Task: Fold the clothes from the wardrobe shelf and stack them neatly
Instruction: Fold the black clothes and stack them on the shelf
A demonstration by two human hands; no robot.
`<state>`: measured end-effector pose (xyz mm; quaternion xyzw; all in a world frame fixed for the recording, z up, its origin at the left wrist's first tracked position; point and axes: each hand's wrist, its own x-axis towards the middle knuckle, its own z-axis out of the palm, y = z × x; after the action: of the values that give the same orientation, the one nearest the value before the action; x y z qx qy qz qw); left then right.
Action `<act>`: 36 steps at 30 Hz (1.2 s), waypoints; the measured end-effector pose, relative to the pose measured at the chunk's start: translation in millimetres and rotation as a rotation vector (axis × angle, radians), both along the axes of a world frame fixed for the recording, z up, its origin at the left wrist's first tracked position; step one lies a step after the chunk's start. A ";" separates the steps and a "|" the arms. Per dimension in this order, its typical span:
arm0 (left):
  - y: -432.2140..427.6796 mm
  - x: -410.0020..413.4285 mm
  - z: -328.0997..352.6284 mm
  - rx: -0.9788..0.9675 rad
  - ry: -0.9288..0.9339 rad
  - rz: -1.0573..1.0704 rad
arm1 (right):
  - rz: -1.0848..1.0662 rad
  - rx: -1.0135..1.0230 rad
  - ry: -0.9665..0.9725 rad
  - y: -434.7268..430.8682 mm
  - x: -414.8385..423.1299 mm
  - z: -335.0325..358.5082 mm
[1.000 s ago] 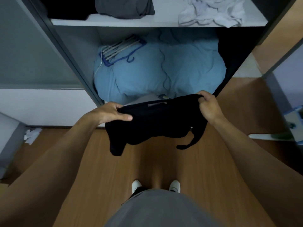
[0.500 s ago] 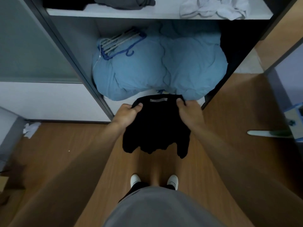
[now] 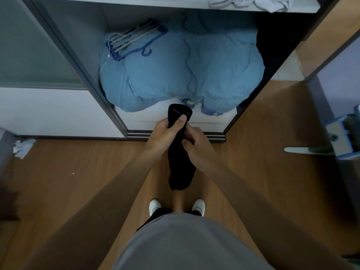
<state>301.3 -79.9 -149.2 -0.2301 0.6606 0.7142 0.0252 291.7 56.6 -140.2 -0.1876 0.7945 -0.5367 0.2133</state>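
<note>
A black garment (image 3: 180, 168) hangs in a narrow folded strip in front of the open wardrobe, over the wooden floor. My left hand (image 3: 165, 133) grips its upper part, thumb pressed on the cloth near the top. My right hand (image 3: 194, 142) grips the same strip just below and to the right, fingers curled round it. The lower end dangles free above my feet. A crumpled white cloth (image 3: 249, 2) lies on the white wardrobe shelf (image 3: 136, 1) at the top edge of the view.
A bulky blue duvet (image 3: 181, 71) fills the lower wardrobe compartment, with a blue hanger rack (image 3: 134, 41) on top. The dark sliding-door frame (image 3: 78, 65) stands left. Crumpled white paper (image 3: 23, 147) lies on the floor left; a blue and white object (image 3: 342, 137) sits right.
My hands came together from wide apart, folding the spread black garment in half lengthwise into a narrow hanging strip. The view tilted down, hiding most of the upper shelf.
</note>
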 end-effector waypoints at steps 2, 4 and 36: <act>-2.6 1.2 3.1 -0.024 0.027 -0.030 | 0.026 0.000 -0.064 1.5 4.3 0.5; -6.2 0.7 7.4 -0.048 0.014 -0.042 | 0.083 -0.058 -0.132 1.1 8.2 1.9; -43.0 30.8 30.7 -0.203 0.217 -0.375 | 0.208 0.370 0.540 -3.9 -36.4 44.2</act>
<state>332.1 -122.9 -118.5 -0.0265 0.7591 0.6474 0.0632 255.3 52.7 -96.0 -0.3610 0.8828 -0.2899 0.0791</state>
